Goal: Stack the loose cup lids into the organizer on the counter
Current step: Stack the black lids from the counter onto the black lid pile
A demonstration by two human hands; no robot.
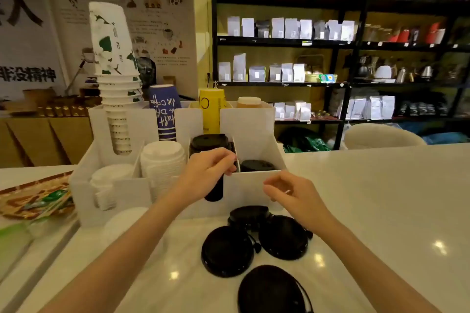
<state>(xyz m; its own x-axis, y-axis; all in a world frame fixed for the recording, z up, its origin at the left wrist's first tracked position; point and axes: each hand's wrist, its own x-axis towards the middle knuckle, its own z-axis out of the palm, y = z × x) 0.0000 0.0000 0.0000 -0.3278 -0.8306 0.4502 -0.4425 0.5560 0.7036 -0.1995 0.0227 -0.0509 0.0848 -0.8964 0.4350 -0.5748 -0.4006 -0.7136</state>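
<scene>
A white organizer [250, 187] stands on the counter. One compartment holds a tall stack of black lids [209, 142]; the compartment to its right holds a few black lids [256, 165]. White lid stacks [162, 157] fill the left compartments. My left hand [206, 173] sits over the tall black stack, fingers curled at the divider; whether it holds anything is unclear. My right hand [286, 194] hovers in front of the organizer with loosely curled fingers and nothing in it. Several loose black lids [226, 250] lie on the counter below my hands.
Stacked paper cups [115, 58] rise from the organizer's back left, with blue [164, 112] and yellow [212, 109] cups beside them. A patterned tray [33, 198] with sachets lies at the left. Black shelves [340, 40] of bags stand behind the white counter [381, 198].
</scene>
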